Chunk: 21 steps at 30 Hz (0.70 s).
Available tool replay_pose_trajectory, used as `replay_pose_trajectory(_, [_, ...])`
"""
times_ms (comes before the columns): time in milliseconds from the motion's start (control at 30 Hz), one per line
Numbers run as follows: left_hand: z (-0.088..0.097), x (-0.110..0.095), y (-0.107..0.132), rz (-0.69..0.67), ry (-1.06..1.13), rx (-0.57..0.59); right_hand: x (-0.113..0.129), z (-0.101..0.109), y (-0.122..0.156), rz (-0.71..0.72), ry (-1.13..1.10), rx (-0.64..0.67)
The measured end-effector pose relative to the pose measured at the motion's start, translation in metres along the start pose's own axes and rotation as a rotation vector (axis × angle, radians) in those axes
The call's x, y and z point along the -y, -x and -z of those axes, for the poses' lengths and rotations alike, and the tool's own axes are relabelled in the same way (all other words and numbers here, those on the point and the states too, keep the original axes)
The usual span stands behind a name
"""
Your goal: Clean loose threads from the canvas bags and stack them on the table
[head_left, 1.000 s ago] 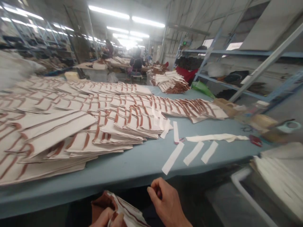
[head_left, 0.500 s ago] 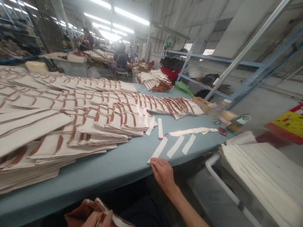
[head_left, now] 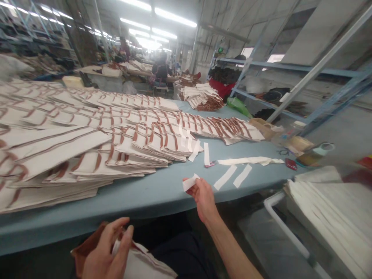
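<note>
Between the thumb and fingers of my right hand (head_left: 204, 197) is a short white strip (head_left: 190, 182), lifted just above the blue-covered table (head_left: 171, 190). My left hand (head_left: 107, 250) grips a white fabric piece with brown edging (head_left: 148, 259) over my lap, at the table's near edge. Part of that piece lies hidden under the fingers. Two more white strips (head_left: 225, 177) lie flat to the right of my right hand. Further strips (head_left: 206, 154) rest beyond it, some on the stacked pieces. A small pinkish tool (head_left: 210, 164), too small to make out, touches one strip.
Overlapping stacks of white pieces with brown edges (head_left: 95, 155) cover the table's left and middle. A long cream strip (head_left: 251, 160), a red object (head_left: 291, 164) and a tape roll (head_left: 324, 148) lie rightward. A cart of white sheets (head_left: 328, 217) stands right. Another person (head_left: 161, 71) sits far back.
My right hand has picked up the nearest white strip off the table. My left hand has risen further into view with the fabric piece. The whole view has shifted slightly.
</note>
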<state>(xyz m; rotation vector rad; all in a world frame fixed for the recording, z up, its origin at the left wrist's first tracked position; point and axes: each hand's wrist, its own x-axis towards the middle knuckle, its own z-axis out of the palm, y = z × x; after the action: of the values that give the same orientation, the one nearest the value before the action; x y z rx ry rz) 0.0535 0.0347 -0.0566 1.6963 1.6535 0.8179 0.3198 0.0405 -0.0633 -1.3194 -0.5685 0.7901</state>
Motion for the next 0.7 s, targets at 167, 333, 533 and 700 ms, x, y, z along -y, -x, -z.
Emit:
replay_pose_trajectory(167, [-0.019,-0.02,0.003,-0.026,0.271,0.421,0.041,-0.052,0.04,-0.209,-0.346,0.155])
replay_pose_trajectory(333, [-0.047,-0.026,0.006,-0.029,0.783,0.622,0.066,-0.065,0.075,-0.516,-0.644,0.153])
replay_pose_trajectory(533, [-0.045,-0.013,0.012,0.156,1.075,0.441,0.036,-0.033,0.087,-0.522,-0.578,-0.003])
replay_pose_trajectory(700, [-0.035,-0.021,0.015,0.155,0.92,0.229,0.0,-0.01,0.093,-0.566,-0.581,-0.033])
